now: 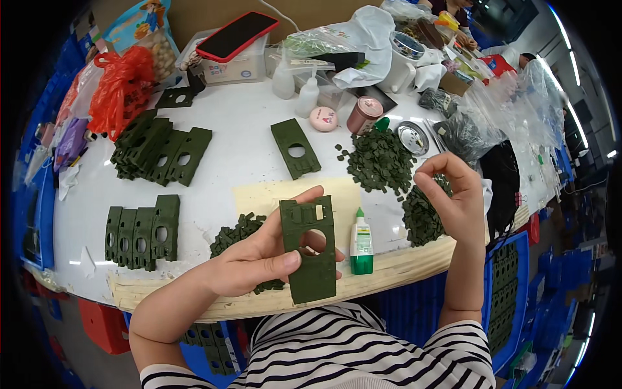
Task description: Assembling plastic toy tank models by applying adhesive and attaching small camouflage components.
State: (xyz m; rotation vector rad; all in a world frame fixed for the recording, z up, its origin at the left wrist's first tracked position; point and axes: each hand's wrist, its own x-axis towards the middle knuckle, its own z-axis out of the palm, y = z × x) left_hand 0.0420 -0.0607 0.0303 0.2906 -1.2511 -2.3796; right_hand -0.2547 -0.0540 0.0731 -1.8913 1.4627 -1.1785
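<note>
In my left hand [259, 253] I hold a dark green plastic model part [312, 279], long and flat with a large round hole and a small pale patch near its top. My fingers wrap behind it and the thumb lies on its front. My right hand [453, 194] is raised beside the piles of small dark green pieces [381, 161], thumb and forefinger pinched together; whatever sits between them is too small to make out. Between the hands a white glue bottle [361, 243] with a green base and tip lies on the table. Another holed green part [295, 149] lies farther back.
Stacked green parts [162, 152] and a row of them [142, 233] occupy the left. A pink tin [365, 115], a round metal lid [412, 139] and squeeze bottles [308, 97] stand behind. A red-cased phone [237, 36] rests on a clear box. Plastic bags crowd the back right.
</note>
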